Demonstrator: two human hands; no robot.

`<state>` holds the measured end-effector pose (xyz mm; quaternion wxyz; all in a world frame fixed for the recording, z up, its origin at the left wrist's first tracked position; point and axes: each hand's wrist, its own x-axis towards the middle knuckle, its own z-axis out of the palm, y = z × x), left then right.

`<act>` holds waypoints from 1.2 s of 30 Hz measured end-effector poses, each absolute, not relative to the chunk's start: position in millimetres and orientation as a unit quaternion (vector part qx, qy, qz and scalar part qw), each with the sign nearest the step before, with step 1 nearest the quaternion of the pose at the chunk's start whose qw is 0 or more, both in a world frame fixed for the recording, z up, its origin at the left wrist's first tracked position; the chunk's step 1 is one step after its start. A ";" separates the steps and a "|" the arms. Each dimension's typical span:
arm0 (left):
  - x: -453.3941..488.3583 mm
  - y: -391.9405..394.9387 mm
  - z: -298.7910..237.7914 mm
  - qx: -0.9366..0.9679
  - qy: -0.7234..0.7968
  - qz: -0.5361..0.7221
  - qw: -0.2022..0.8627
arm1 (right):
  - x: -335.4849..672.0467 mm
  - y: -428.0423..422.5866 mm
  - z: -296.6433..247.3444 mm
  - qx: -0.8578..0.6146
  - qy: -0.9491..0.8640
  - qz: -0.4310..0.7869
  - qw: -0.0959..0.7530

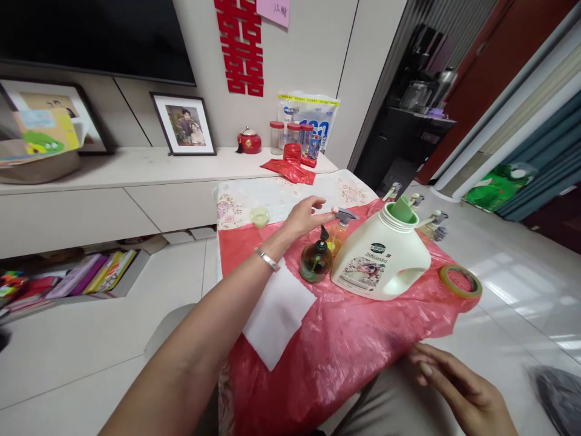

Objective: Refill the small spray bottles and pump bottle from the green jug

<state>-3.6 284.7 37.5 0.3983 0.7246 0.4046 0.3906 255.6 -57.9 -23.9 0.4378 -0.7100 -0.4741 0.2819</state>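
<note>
- The left hand [303,218] reaches over the table, fingers loosely spread and partly open; one fingertip is at the grey head of a spray bottle [341,232], and whether it grips cannot be told.
- The spray bottle stands behind a dark pump bottle [315,265], beside a large white jug [384,257] with a green cup [402,209] in its mouth.
- Under the left forearm lies a white paper [280,318]; beyond the wrist sits a small bowl [259,217].
- The right hand [463,387], loosely curled, is at the near edge of the red plastic sheet [336,348]; any hold is unclear.
- A tape roll [472,286] lies right of the jug.
</note>
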 end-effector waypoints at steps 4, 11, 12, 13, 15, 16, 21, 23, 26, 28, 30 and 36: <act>23.5 301.3 51.4 0.781 0.387 0.335 0.357 | 253.6 -58.3 -24.0 -0.713 -0.471 0.287 0.433; 24.7 309.1 58.3 0.789 0.417 0.356 0.277 | 251.5 -59.0 -27.8 -0.691 -0.487 0.335 0.417; 19.0 309.0 62.7 0.784 0.423 0.367 0.268 | 249.0 -58.9 -27.7 -0.685 -0.491 0.342 0.416; 11.7 308.2 68.6 0.777 0.428 0.383 0.259 | 245.3 -58.6 -27.0 -0.680 -0.495 0.346 0.416; -7.6 303.2 83.8 0.762 0.430 0.422 0.238 | 234.8 -57.5 -23.8 -0.671 -0.503 0.344 0.423; -19.2 298.2 92.5 0.748 0.416 0.467 0.223 | 228.4 -56.5 -21.4 -0.666 -0.508 0.340 0.428; -87.6 239.8 127.6 0.716 0.387 0.552 0.178 | 195.9 -46.2 -4.2 -0.629 -0.570 0.314 0.425; -113.2 204.7 128.6 0.729 0.375 0.546 0.172 | 184.1 -39.6 3.0 -0.616 -0.595 0.296 0.424; -138.9 153.1 113.2 0.726 0.372 0.542 0.203 | 165.5 -27.8 12.5 -0.588 -0.620 0.284 0.436; -144.1 125.2 96.9 0.724 0.380 0.511 0.263 | 151.6 -19.5 17.0 -0.566 -0.634 0.280 0.446; -139.7 104.0 81.3 0.732 0.377 0.483 0.298 | 137.3 -11.5 18.9 -0.546 -0.655 0.280 0.441; -104.3 74.0 49.6 0.780 0.322 0.420 0.335 | 108.9 7.9 -0.6 -0.537 -0.705 0.267 0.379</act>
